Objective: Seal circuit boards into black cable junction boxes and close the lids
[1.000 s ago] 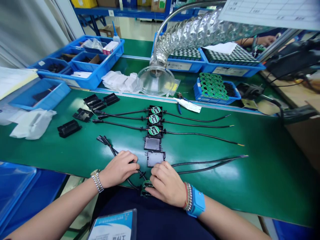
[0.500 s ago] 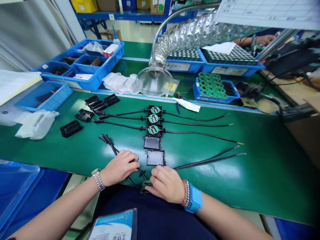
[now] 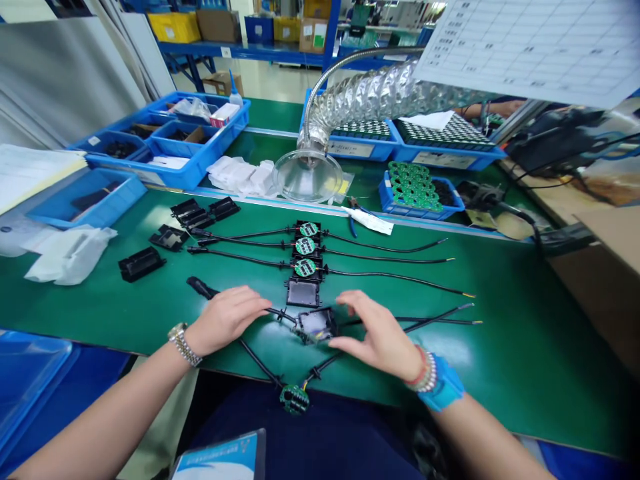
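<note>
My left hand (image 3: pixel 230 319) has its fingers closed over a black cable (image 3: pixel 274 311) left of the nearest black plastic case half (image 3: pixel 317 321). A blurred circuit board on that cable lies at the case's near edge. My right hand (image 3: pixel 373 333) is at the case's right side, thumb and fingers spread apart. Nearer my body, a round green circuit board (image 3: pixel 295 399) with cables on both sides sits at the table's front edge. Farther up the column is a case half (image 3: pixel 303 292) without a board, then several with wired round boards (image 3: pixel 305 268).
Loose black case parts (image 3: pixel 141 263) and white packets (image 3: pixel 73 257) lie at left. A clear extraction hood (image 3: pixel 309 177) stands behind the column. Pliers (image 3: pixel 353 223) and a blue bin of green boards (image 3: pixel 420 210) are at back right. Cable ends stretch rightward.
Both hands have moved forward, away from my body. One wired board has come to the nearest case; another is now uncovered at the table edge. My right hand's fingers have spread.
</note>
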Available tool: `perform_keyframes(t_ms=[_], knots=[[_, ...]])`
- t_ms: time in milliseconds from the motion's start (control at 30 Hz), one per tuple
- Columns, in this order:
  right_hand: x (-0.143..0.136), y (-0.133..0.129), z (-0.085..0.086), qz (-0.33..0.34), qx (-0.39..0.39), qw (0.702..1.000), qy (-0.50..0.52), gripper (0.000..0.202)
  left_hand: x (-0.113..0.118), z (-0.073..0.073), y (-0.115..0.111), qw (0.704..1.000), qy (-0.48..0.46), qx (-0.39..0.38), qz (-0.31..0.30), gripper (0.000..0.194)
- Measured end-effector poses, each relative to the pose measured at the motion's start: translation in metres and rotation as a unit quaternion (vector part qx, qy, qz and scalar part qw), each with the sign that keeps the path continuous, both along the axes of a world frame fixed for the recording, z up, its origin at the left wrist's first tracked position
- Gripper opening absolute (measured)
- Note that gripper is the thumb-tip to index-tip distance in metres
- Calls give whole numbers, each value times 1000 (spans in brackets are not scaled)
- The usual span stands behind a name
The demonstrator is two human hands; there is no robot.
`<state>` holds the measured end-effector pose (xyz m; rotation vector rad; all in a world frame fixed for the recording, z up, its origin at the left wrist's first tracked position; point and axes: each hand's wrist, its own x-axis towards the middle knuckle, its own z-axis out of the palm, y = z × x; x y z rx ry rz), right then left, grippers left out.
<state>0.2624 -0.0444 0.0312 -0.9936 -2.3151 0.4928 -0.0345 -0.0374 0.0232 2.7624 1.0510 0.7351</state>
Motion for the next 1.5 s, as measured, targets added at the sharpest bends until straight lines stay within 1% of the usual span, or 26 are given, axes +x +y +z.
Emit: perform_keyframes(t_ms=[67,100,200,267,333,400,500,567,600,667,733,767,833,867,900,933,1033,1100,1200,1233,1300,1333,1400,1500], knots=[[18,13,2,12,12,1000,-3,23,-5,6,12,1000,21,18,-1,19],[25,20,0,19,24,999,-16,18,-7,8,17,999,37,27,6,21],[34,35,-11,29,78,992,-97,23,-14,9,29,994,94,49,20,25],[32,43,-20,27,111,982,-149,26,-18,7,33,990,126,54,26,28],[29,48,-26,24,132,974,-180,28,-21,3,36,988,146,47,37,30],[26,52,-32,18,140,970,-196,30,-21,-3,40,986,159,28,48,32],[25,55,-38,-1,136,966,-219,30,-18,-14,48,983,175,-3,46,34],[26,54,-38,-21,134,964,-229,28,-15,-18,52,983,177,-5,44,32],[28,52,-36,-28,135,963,-230,26,-14,-17,52,983,175,0,46,30],[31,44,-29,-38,139,967,-212,24,-13,-11,45,985,164,11,57,27],[35,30,-20,-30,124,977,-171,24,-13,-1,30,988,148,-8,45,27],[36,21,-16,-12,106,983,-147,22,-14,4,19,989,141,-35,23,27],[37,2,-12,48,50,991,-114,18,-15,10,-4,983,140,-111,-48,23],[36,-7,-13,80,23,991,-108,17,-15,9,-15,977,141,-143,-74,21],[34,-15,-15,101,2,989,-106,17,-16,7,-23,972,141,-166,-87,19],[32,-21,-19,109,-10,988,-106,16,-16,3,-30,970,139,-178,-88,16],[26,-31,-30,94,-8,992,-86,16,-18,-6,-37,975,113,-177,-71,11],[28,-30,-28,92,-12,994,-50,17,-21,-3,-35,981,87,-162,-64,11],[45,-20,-16,64,-8,998,5,16,-23,16,-28,993,43,-107,-37,10],[53,-15,-11,45,5,999,3,16,-23,23,-26,996,37,-81,-30,10],[67,-4,-7,7,44,998,-41,17,-18,32,-24,998,55,-32,-28,10],[72,0,-8,-6,62,995,-75,19,-14,33,-23,997,73,-14,-31,10],[77,8,-14,-21,80,988,-132,25,-8,27,-23,994,104,1,-30,15],[76,13,-28,-25,78,984,-159,29,-4,8,-24,993,118,-23,-21,19]])
